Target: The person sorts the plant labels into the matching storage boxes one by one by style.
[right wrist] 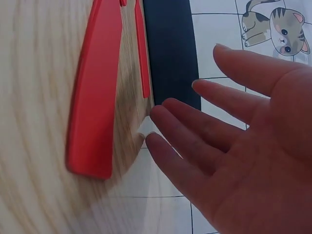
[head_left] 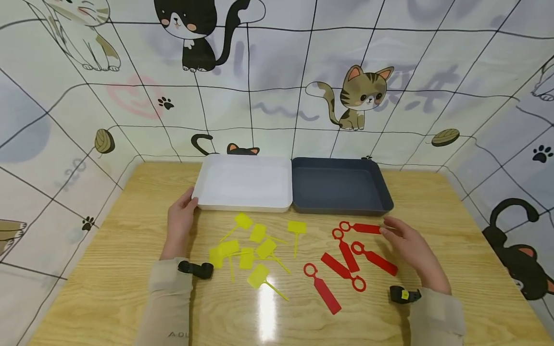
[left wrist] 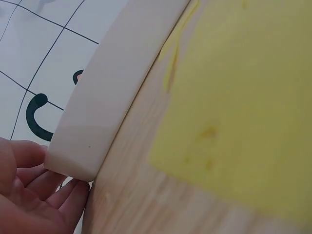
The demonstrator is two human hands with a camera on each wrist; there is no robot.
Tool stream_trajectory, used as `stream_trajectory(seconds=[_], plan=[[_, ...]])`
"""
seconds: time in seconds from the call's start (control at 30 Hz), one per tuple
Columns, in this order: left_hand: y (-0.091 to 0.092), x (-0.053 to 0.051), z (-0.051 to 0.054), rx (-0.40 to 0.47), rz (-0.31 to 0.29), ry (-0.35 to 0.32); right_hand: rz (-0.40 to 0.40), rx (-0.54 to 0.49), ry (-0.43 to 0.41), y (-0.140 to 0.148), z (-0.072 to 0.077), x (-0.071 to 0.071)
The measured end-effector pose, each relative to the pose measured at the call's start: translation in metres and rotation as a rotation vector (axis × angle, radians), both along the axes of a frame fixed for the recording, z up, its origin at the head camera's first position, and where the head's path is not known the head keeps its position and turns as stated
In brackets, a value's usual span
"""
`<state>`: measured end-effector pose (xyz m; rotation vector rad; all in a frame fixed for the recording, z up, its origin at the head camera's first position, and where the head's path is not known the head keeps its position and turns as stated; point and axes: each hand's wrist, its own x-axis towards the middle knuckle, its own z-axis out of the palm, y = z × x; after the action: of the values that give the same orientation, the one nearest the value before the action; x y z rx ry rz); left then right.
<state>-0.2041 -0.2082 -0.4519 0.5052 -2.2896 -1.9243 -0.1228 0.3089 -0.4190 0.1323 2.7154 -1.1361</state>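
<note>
My left hand (head_left: 180,216) grips the front left corner of a white tray (head_left: 242,185), and the left wrist view shows the thumb and curled fingers (left wrist: 73,200) about that corner. My right hand (head_left: 409,245) hovers with relaxed, spread fingers (right wrist: 180,161) beside the right end of the topmost red ring-ended tag (head_left: 365,228); nothing is in its palm. Several more red tags, such as a nearer one (head_left: 326,295), lie scattered at the right. Yellow plant labels with thin stems, one of them a square-headed label (head_left: 296,227), lie loosely grouped in front of the white tray.
A dark grey tray (head_left: 342,185) stands against the white tray's right side. Both are on a wooden table (head_left: 207,317). A cloth printed with cats (head_left: 277,108) hangs behind and at the sides. Black wrist cameras (head_left: 196,269) sit on both wrists.
</note>
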Motion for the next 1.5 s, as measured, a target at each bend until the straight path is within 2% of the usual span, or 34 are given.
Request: stream_trajectory(seconds=[0.13,0.27,0.37,0.47,0.6,0.73,0.97,1.1,1.27,1.5], plan=[[0.002,0.0,0.0,0.021,0.024,-0.006,0.026,0.013,-0.017,0.001,-0.001,-0.001],[0.003,0.001,-0.002,0.045,0.048,-0.013,0.052,0.108,-0.027,-0.001,-0.001,0.0],[0.002,0.002,-0.004,0.074,0.062,-0.003,0.074,0.173,-0.071,-0.002,-0.001,0.0],[0.003,0.002,-0.004,0.075,0.054,0.005,0.11,0.204,-0.12,-0.002,-0.001,0.003],[0.006,0.0,-0.003,0.036,0.02,-0.008,0.17,0.19,-0.166,-0.003,0.001,0.008],[0.005,-0.001,-0.002,0.024,0.006,-0.022,0.215,0.206,-0.168,-0.008,0.003,0.011],[0.0,0.002,-0.001,0.051,-0.001,-0.007,0.214,0.332,-0.147,-0.024,0.007,0.012],[-0.002,0.003,-0.002,0.065,0.006,-0.006,0.212,0.369,-0.148,-0.031,0.01,0.013],[-0.003,0.004,-0.004,0.081,0.009,0.003,0.214,0.352,-0.172,-0.033,0.011,0.011],[-0.003,0.004,-0.005,0.084,-0.001,0.011,0.181,0.287,-0.208,-0.032,0.005,0.009]])
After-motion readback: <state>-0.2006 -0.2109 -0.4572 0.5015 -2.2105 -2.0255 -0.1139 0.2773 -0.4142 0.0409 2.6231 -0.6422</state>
